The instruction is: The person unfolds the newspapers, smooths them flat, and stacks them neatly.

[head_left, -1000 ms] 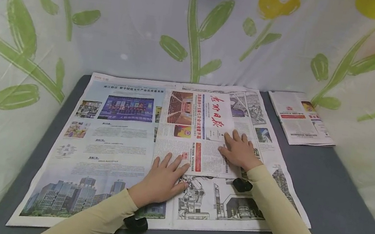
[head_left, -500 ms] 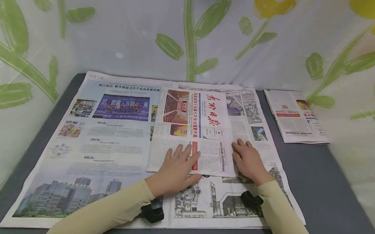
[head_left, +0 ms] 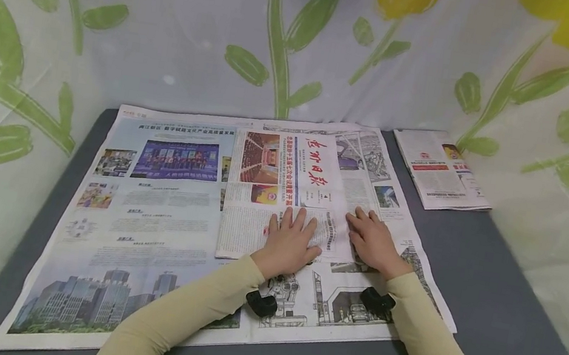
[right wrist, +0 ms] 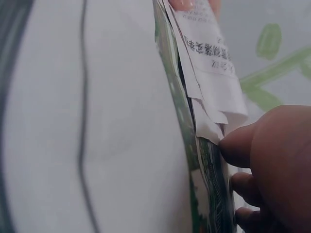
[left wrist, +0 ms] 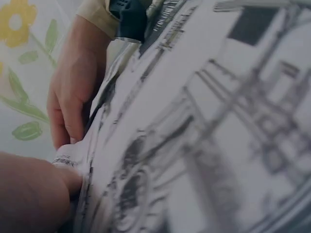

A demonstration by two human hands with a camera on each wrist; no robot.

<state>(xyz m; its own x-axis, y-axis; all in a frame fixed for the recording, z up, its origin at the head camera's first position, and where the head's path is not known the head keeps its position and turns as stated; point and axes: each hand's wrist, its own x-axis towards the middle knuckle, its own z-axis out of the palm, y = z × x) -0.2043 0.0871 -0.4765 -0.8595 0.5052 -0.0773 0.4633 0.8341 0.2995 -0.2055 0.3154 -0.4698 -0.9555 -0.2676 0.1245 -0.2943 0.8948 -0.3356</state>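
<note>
A folded newspaper (head_left: 249, 227) with a red masthead lies on a large spread newspaper (head_left: 161, 263). My left hand (head_left: 288, 245) rests on its lower part, fingers spread and palm down. At its right edge is my right hand (head_left: 375, 240), fingers loosely bent and fingertips on the paper. The right wrist view shows the right thumb (right wrist: 238, 145) right at the layered edge of the folded sheets. Up close in the left wrist view, the left hand (left wrist: 34, 194) lies low beside the paper, with the right hand (left wrist: 73, 92) beyond it.
Another folded newspaper (head_left: 439, 176) lies at the back right of the grey-covered table (head_left: 498, 295). A curtain (head_left: 173, 32) printed with yellow flowers stands behind and beside the table. Black wrist cameras (head_left: 261, 304) hang under both wrists.
My left hand has slid right and slightly up across the folded newspaper. The right hand has moved from on top of it to its right edge. The head view has shifted slightly.
</note>
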